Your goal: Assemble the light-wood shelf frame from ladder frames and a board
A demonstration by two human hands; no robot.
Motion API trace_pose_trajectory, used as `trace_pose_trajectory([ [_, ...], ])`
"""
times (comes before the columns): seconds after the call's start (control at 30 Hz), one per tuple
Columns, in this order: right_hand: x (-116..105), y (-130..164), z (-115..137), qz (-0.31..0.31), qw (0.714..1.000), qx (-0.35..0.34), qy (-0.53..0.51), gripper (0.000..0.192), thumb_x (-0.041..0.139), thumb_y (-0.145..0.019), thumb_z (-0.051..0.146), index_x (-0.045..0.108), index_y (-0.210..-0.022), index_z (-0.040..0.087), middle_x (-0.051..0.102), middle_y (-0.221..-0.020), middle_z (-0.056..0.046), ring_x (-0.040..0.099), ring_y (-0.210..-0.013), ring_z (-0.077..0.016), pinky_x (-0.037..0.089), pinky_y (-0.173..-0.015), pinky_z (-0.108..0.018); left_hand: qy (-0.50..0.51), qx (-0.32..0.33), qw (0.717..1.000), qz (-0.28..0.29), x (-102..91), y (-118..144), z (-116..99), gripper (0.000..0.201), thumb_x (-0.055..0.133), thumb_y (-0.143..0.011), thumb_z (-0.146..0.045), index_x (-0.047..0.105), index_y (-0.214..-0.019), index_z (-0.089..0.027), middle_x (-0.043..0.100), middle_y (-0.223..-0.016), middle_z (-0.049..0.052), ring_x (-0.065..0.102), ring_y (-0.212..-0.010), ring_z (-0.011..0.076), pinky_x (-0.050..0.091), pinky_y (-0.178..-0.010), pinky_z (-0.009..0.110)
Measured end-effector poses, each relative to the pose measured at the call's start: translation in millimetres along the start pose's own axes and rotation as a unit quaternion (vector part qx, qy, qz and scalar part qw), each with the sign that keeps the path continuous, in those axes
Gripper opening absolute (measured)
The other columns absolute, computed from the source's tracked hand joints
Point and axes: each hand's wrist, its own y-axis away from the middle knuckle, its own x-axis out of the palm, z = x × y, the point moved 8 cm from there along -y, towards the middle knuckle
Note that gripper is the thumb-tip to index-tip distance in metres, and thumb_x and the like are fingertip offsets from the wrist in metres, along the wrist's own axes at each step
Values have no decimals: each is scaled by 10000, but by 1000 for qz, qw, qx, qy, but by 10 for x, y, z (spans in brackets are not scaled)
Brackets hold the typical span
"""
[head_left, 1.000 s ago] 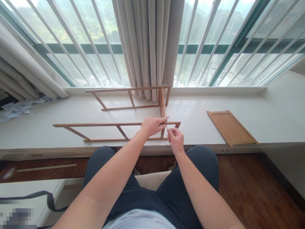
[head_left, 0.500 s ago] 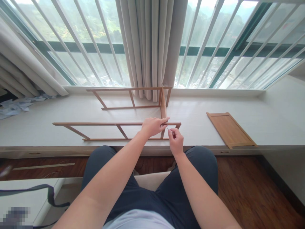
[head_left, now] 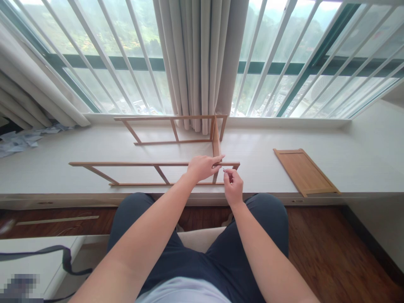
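A brown wooden frame (head_left: 129, 163) with slim rails and crossbars stands on its long edge near the front of the white ledge. A similar rear frame (head_left: 154, 118) is joined to it by a wooden cross panel (head_left: 216, 136). My left hand (head_left: 203, 167) is closed around the front frame's top rail where the panel meets it, index finger stretched along the panel. Just right of that joint, my right hand (head_left: 233, 185) pinches a thin metal rod (head_left: 224, 170). Only its small tip shows, apart from the wood; the fingers hide the rest.
A flat wooden panel (head_left: 307, 171) lies on the white ledge (head_left: 259, 168) to the right. Curtains (head_left: 197, 59) hang behind the rear frame, between barred windows. Crumpled pale scraps (head_left: 22, 141) lie far left. A dark strap (head_left: 67, 259) rests on the white surface at lower left.
My right hand has drawn back very slightly from the joint, and the metal rod's angle has changed, with less of it showing. My left hand and the frames stay put.
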Motion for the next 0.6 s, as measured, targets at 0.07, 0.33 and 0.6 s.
trace_pose_trajectory([
  [0.07, 20, -7, -16, 9, 1000, 11, -10, 236, 548, -948, 376, 692, -1005, 199, 707, -861, -37, 620, -712, -166, 492, -658, -283, 0, -3, 1000, -1, 2, 0, 4, 528, 487, -956, -538, 472, -1480, -473, 781, -986, -2, 717, -887, 241, 464, -736, 304],
  [0.33, 97, 10, -59, 44, 996, 50, -54, 315, 568, -955, 434, 657, -1133, 189, 722, -769, -30, 656, -659, -168, 503, -597, -273, 1, -5, 1000, 3, -7, 9, 1, 531, 498, -948, -525, 479, -1476, -472, 781, -980, 1, 719, -887, 240, 470, -743, 304],
  [0.6, 124, 32, -10, 65, 993, 32, -97, 292, 561, -964, 420, 665, -1139, 210, 745, -874, -49, 658, -687, -164, 536, -602, -284, 4, -8, 1000, 4, -18, 11, -6, 528, 499, -952, -518, 479, -1477, -470, 783, -984, 3, 720, -893, 243, 471, -757, 307],
])
